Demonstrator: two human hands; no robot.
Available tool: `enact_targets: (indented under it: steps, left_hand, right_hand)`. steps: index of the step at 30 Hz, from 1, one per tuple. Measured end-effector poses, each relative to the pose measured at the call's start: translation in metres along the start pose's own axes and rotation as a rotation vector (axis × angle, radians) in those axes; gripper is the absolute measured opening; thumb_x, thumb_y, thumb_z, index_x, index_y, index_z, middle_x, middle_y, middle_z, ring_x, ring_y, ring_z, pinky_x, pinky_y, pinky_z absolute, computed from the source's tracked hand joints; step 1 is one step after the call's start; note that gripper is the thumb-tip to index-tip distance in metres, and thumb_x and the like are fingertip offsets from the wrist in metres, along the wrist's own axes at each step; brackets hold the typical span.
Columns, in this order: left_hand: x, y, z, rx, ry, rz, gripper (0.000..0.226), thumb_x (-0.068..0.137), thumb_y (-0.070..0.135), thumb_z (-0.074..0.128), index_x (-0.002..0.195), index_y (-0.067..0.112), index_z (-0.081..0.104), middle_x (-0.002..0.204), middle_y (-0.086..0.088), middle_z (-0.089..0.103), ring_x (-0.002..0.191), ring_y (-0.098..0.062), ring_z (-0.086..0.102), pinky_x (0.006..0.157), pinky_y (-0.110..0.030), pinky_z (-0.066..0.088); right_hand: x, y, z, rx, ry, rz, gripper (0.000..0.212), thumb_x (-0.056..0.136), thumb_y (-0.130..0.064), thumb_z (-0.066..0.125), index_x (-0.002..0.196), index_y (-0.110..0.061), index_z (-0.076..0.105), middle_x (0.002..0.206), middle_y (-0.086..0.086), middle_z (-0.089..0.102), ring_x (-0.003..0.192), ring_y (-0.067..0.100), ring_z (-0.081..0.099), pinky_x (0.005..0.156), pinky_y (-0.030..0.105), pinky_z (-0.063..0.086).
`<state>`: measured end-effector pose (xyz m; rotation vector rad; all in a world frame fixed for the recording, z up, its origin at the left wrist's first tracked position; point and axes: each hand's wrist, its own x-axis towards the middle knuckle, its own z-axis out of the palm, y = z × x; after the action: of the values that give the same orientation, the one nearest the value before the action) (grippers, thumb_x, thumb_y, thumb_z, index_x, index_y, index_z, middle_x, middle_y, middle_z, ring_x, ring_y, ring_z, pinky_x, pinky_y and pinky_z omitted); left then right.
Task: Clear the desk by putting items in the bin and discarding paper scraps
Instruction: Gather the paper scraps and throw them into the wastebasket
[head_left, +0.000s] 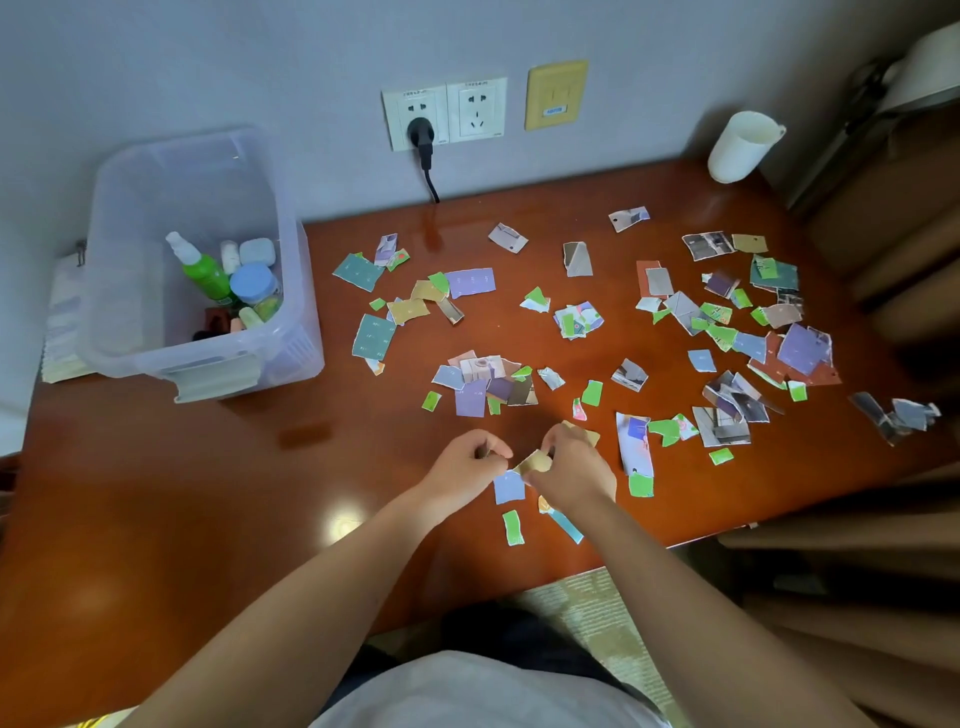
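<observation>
Several torn paper scraps (576, 317) in green, purple, teal and tan lie scattered over the red-brown desk (218, 493). A clear plastic bin (130, 332) stands at the desk's back left and holds a green spray bottle (205, 270), a blue-lidded jar (253, 283) and other small items. Near the front edge my right hand (574, 470) pinches a tan scrap (535, 461). My left hand (467, 467) is curled just left of it, with its fingertips at the scrap's edge. A light blue scrap (508, 487) lies beneath both hands.
A white cup (740, 148) stands at the back right corner. Wall sockets (444, 111) with a black plug and cable sit behind the desk. Brown curtains (883, 260) hang to the right. A stack of paper (60, 332) lies left of the bin.
</observation>
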<state>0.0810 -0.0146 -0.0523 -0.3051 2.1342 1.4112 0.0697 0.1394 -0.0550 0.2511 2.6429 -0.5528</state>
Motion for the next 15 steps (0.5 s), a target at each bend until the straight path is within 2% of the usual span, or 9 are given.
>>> enact_targets:
  steps: [2, 6, 9, 11, 13, 15]
  left_hand:
    - [0.004, -0.007, 0.003, 0.192, 0.017, 0.035, 0.019, 0.084, 0.02, 0.063, 0.102, 0.023, 0.057, 0.103, 0.008, 0.058, 0.097, -0.009, 0.055, 0.079, -0.02, 0.049]
    - [0.005, -0.014, 0.01, 0.516, 0.057, 0.081, 0.036, 0.082, 0.039, 0.068, 0.112, 0.03, 0.05, 0.115, 0.01, 0.059, 0.099, -0.009, 0.058, 0.078, -0.02, 0.049]
    - [0.007, -0.014, 0.016, 0.613, 0.124, 0.143, 0.044, 0.082, 0.042, 0.07, 0.115, 0.03, 0.044, 0.116, 0.007, 0.061, 0.105, -0.013, 0.062, 0.079, -0.023, 0.051]
    - [0.008, -0.013, 0.019, 0.633, 0.164, 0.174, 0.049, 0.082, 0.043, 0.071, 0.118, 0.03, 0.042, 0.117, 0.006, 0.061, 0.108, -0.013, 0.062, 0.08, -0.024, 0.053]
    - [0.009, -0.01, 0.018, 0.656, 0.19, 0.191, 0.051, 0.082, 0.042, 0.071, 0.121, 0.03, 0.041, 0.118, 0.006, 0.062, 0.108, -0.014, 0.063, 0.078, -0.024, 0.052]
    - [0.011, -0.008, 0.017, 0.682, 0.188, 0.202, 0.045, 0.082, 0.041, 0.071, 0.117, 0.029, 0.044, 0.116, 0.005, 0.063, 0.103, -0.014, 0.064, 0.073, -0.022, 0.05]
  right_hand:
    - [0.001, 0.002, 0.0, 0.007, -0.014, -0.005, 0.022, 0.083, -0.036, 0.07, 0.085, -0.026, 0.05, 0.087, -0.006, 0.058, 0.072, 0.011, 0.056, 0.049, 0.017, 0.033]
    - [-0.001, 0.008, 0.0, 0.185, -0.052, 0.026, 0.018, 0.09, -0.028, 0.06, 0.077, -0.025, 0.048, 0.075, -0.003, 0.058, 0.067, 0.013, 0.056, 0.05, 0.016, 0.036]
    - [0.002, 0.011, -0.002, 0.436, -0.052, 0.123, 0.004, 0.095, -0.024, 0.054, 0.092, -0.022, 0.053, 0.084, 0.001, 0.062, 0.071, 0.014, 0.059, 0.055, 0.016, 0.044]
    - [0.005, 0.012, -0.005, 0.578, -0.058, 0.18, 0.008, 0.097, -0.021, 0.048, 0.104, -0.019, 0.051, 0.089, 0.005, 0.065, 0.066, 0.014, 0.062, 0.053, 0.018, 0.048]
    - [0.008, 0.013, -0.009, 0.647, -0.022, 0.21, 0.01, 0.099, -0.018, 0.045, 0.108, -0.018, 0.047, 0.092, 0.004, 0.065, 0.065, 0.014, 0.063, 0.048, 0.017, 0.046]
    - [0.011, 0.015, -0.01, 0.605, 0.04, 0.204, 0.009, 0.1, -0.021, 0.044, 0.109, -0.021, 0.045, 0.094, -0.002, 0.062, 0.069, 0.012, 0.06, 0.049, 0.015, 0.041]
